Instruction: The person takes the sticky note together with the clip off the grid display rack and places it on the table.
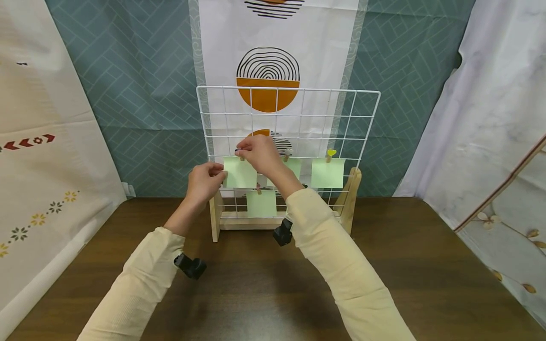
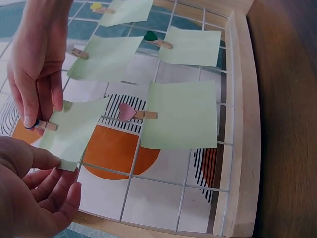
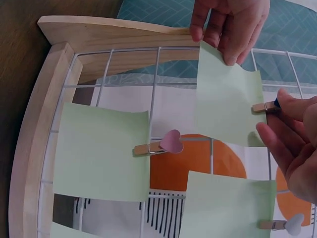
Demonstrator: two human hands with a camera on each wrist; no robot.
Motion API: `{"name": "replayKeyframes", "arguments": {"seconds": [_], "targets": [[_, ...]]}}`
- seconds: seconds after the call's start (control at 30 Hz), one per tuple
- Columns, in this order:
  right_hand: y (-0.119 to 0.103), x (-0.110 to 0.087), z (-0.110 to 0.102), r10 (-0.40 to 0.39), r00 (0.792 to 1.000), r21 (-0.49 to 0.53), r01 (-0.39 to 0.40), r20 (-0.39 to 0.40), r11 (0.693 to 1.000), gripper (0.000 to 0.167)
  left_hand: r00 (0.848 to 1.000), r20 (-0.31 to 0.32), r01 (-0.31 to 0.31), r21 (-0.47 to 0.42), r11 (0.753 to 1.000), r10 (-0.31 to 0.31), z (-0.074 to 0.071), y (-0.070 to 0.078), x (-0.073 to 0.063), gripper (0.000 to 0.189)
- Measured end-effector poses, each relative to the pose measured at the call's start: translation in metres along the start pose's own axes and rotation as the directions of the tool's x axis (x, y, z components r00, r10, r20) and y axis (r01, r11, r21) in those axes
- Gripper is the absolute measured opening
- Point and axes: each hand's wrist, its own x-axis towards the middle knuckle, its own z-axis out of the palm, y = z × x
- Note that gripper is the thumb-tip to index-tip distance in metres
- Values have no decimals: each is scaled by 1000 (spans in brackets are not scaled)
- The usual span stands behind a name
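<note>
On the left of the white wire grid (image 1: 288, 115), a pale green paper note (image 1: 240, 173) lies against the wires. My left hand (image 1: 204, 183) pinches its outer edge between thumb and fingers. With thumb and fingertips my right hand (image 1: 263, 155) grips a small wooden clothespin (image 3: 259, 107), whose dark blue decoration is mostly covered by the fingers. The clothespin sits on the note's top edge. Below and to the right, another green note (image 2: 182, 115) hangs from a clothespin with a pink heart (image 2: 127, 112).
More green notes hang rightward: one under a white-heart clothespin (image 3: 294, 224), one under a yellow-heart clothespin (image 1: 331, 153), and a lower one (image 2: 194, 48) with a dark green heart, mostly behind my right forearm in the head view. A wooden stand (image 1: 247, 224) supports the grid on the brown table (image 1: 239, 284).
</note>
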Motion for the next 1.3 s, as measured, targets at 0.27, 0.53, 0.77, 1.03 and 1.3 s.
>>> {"name": "replayKeyframes", "arguments": {"seconds": [0.27, 0.53, 0.77, 1.03, 1.3], "targets": [[2, 1, 1, 7, 999, -16, -7, -32, 1000, 21, 1000, -6, -13, -15, 1000, 13, 1, 0, 0, 29], [2, 1, 1, 5, 996, 8, -5, -91, 1000, 18, 1000, -12, -19, -18, 1000, 19, 3, -1, 0, 28], [-4, -1, -5, 17, 991, 94, -5, -129, 996, 20, 1000, 9, -2, -63, 998, 2, 0, -3, 0, 28], [-3, -6, -6, 5, 990, 196, 23, -141, 980, 21, 999, 38, 20, -110, 994, -16, -2, -7, -2, 27], [7, -15, -5, -9, 990, 259, 46, -140, 965, 22, 999, 35, 26, -80, 996, -24, -3, -11, -6, 27]]}}
